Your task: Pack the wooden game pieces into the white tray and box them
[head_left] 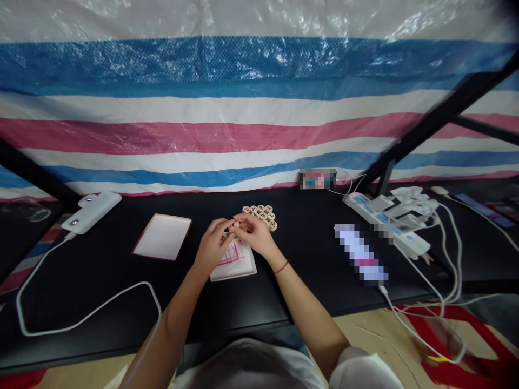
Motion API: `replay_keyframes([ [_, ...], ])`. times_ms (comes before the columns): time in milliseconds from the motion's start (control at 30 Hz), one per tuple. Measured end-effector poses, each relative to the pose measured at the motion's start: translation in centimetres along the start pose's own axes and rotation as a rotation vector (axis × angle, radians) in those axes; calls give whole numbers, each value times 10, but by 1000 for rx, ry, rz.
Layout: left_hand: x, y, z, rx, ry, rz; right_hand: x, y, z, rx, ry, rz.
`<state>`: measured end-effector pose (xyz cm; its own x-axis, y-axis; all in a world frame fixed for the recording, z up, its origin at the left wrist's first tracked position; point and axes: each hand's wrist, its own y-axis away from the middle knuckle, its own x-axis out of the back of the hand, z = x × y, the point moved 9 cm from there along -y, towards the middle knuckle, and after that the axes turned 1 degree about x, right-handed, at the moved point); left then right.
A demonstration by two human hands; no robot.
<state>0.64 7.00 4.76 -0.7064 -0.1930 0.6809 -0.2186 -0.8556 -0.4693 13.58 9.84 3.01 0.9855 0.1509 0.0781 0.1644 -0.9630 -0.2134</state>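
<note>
My left hand (211, 246) and my right hand (256, 233) meet over an open white box tray (246, 268). Both have their fingers closed in a pinch around a small pale round xiangqi piece (237, 225), mostly hidden by the fingertips. Inside the tray lie a clear plastic sheet with pink lines (231, 255) and a few pieces, partly covered by my left hand. Just beyond my right hand, several round xiangqi pieces (265, 209) with red or dark characters stand in rows on the black table (259, 308).
Left of the tray lies a box lid (162, 237), white inside up. A white device (92, 212) with a cable is at the far left. On the right are a phone (360, 254), a loaded power strip (389, 224) and loose cables. A small display (317, 179) stands by the striped sheet (203, 135).
</note>
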Motion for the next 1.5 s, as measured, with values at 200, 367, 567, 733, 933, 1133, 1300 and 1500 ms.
replay_keyframes([
  [200,25,-5,-2,27,113,194,43,4,1,30,-49,245],
  [367,-6,-9,28,-108,41,-98,57,5,9,1,-131,315],
  [567,-32,-6,42,-167,-194,-276,54,7,-2,51,13,273],
  [733,-24,-8,35,-121,-218,-270,52,9,-14,107,125,259],
  [933,-33,-4,34,-147,-244,-322,51,8,-14,109,225,243],
  [1133,-43,-1,26,-158,-225,-343,48,9,-15,138,291,232],
  [1300,-45,1,23,-181,-245,-330,41,14,-24,259,325,189],
  [1500,-35,2,15,-91,-335,-293,26,26,-34,363,531,78],
])
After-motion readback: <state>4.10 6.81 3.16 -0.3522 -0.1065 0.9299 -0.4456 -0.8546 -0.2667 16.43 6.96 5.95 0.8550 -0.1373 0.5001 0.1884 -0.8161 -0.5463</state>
